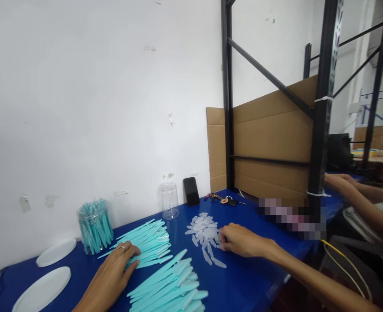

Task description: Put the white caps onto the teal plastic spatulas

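Observation:
My left hand (118, 262), a ring on one finger, lies over a pile of slim teal eyebrow razors (155, 238). Its fingers are curled, and a razor shows between thumb and forefinger. A second pile of teal razors (175, 284), with pale ends on the right, lies nearer to me. My right hand (241, 240) reaches to the right edge of a heap of small translucent blade caps (205, 227). Its thumb and fingers close together at a cap there, partly hidden by the fingertips.
Along the wall stand a clear jar full of teal razors (95, 227), an empty clear jar (169, 201) and a phone (191, 191). Keys (230, 201) lie beside it. Two white lids (43, 288) are at left. A black rack post (319, 108) rises at right, near another person's arms (357, 190).

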Motion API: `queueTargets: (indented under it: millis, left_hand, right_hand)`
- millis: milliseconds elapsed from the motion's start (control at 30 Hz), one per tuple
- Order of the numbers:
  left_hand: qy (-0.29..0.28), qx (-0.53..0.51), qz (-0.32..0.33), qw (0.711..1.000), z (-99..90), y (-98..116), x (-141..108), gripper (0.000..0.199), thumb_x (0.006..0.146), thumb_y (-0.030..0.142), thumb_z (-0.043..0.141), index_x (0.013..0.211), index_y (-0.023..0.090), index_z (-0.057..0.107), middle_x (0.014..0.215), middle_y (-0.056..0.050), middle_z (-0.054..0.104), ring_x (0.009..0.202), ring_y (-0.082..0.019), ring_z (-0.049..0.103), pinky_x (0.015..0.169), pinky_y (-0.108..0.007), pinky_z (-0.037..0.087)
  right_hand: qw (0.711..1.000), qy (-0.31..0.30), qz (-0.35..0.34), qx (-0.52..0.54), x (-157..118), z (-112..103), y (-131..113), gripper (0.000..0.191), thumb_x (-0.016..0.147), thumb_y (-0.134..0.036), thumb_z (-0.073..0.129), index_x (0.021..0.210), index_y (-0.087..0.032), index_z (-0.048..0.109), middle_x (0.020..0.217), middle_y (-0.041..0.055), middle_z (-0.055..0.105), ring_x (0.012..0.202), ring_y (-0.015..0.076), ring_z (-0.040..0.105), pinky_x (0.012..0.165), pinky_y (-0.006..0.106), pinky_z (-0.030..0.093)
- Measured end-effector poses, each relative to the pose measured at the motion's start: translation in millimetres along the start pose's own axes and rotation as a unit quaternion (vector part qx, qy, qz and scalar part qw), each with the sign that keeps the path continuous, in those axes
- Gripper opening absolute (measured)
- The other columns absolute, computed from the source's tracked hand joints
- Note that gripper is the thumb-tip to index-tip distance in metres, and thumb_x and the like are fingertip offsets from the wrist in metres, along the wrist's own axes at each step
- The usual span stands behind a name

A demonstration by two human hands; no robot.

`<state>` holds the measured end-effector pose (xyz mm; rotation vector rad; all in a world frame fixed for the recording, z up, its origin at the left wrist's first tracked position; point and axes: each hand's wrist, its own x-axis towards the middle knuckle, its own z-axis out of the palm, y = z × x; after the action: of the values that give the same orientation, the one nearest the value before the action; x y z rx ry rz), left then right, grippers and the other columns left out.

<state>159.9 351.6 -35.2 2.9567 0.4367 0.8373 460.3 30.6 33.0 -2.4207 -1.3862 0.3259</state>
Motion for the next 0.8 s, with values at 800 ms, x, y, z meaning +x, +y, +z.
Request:
queueTargets:
  millis: [800]
  left_hand:
    - [-0.073,0.069,0.018,0.995,-15.0,29.1,-3.6,0.009,0.11,0.024,0.068,0.107,0.018,0.074,0.105,-0.002,0.077,0.097,-0.019,0.076,0.088,-0.039,0.066]
  right_hand:
    - [0.931,-0.008,-0.077,0.356,133.7,17.1,-96.9,0.034,0.109,-0.039,0.075,0.135,-0.017,0.072,0.133,0.0105,0.075,0.109,0.026,0.076,0.093,0.046,0.067]
